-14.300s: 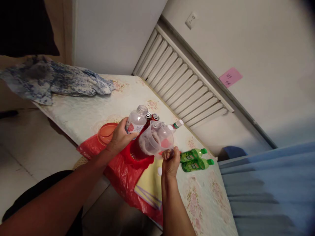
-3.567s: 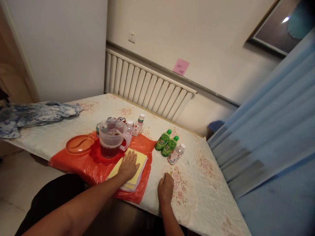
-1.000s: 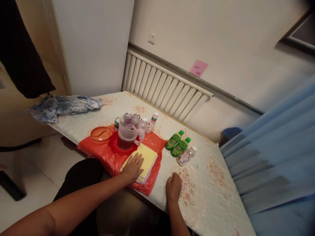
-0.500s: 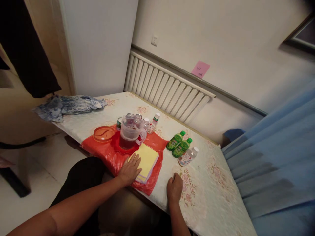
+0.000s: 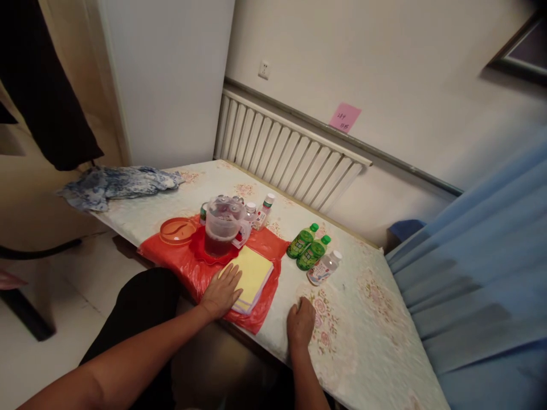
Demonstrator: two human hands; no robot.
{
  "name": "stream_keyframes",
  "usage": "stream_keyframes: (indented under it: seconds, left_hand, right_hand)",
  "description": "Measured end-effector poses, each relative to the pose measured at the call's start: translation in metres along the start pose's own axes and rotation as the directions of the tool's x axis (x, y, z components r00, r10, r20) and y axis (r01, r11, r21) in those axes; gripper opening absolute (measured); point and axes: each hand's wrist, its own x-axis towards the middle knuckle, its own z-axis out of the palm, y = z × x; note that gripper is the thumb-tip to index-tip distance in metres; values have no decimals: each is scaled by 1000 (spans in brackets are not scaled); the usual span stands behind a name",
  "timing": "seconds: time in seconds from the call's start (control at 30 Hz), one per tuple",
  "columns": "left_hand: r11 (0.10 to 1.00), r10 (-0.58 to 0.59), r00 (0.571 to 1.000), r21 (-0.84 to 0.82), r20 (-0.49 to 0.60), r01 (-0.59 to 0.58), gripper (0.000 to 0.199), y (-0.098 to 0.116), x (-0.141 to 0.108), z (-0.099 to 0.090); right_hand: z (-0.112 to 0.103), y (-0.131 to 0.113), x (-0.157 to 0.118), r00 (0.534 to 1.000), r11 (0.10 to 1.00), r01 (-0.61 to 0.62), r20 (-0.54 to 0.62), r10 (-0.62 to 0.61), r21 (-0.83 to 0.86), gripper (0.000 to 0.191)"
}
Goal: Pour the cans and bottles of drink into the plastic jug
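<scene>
My left hand (image 5: 221,291) lies flat, fingers stretched, on the near left part of a squarish yellow stack (image 5: 252,272), which may be cloth or paper. Under the stack spreads a red plastic sheet (image 5: 173,261). Just beyond stands a clear pitcher (image 5: 220,228) partly filled with dark liquid, set on a red scalloped dish (image 5: 199,246). On the tablecloth to the right rests my right hand (image 5: 301,322), its fingers curled into a loose fist with no object showing. Two green-capped bottles (image 5: 300,244) and a white-capped bottle (image 5: 325,267) stand past it.
An orange round lid or shallow dish (image 5: 177,230) lies left of the pitcher. Several cans and small bottles (image 5: 264,210) crowd behind it. A blue-patterned cloth (image 5: 123,183) covers the table's far left corner. A radiator (image 5: 290,148) runs behind the table; a blue curtain (image 5: 482,273) hangs at right.
The view has shifted slightly, so the table items appear a little further left and up. Both hands keep their places on the stack and the tablecloth.
</scene>
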Motion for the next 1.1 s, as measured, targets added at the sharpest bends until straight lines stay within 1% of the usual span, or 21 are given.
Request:
stream_keyframes:
  seconds: [0.2,0.37,0.57,0.77,1.1]
  left_hand:
    - [999,-10,999,-39,46,11,50,0,0,-4]
    - [998,-5,999,-59,54,9,49,-2,0,-4]
    - [998,-10,999,-57,51,13,49,-2,0,-2]
    - [999,-7,999,-44,47,9,49,-2,-1,-2]
    - [997,-21,997,-75,72,26,48,0,-1,-8]
  right_hand:
    - [-1,1,0,1000,999,1,6,-1,33,36]
    - [-2,0,0,1000,997,-19,-6,20,75,36]
    - [-5,-3,0,1000,998,-25,13,24,61,37]
    - [-4,-1,-1,1000,998,-11,16,10,60,36]
    - [-6,-1,-1,1000,993,-25,0,25,113,37]
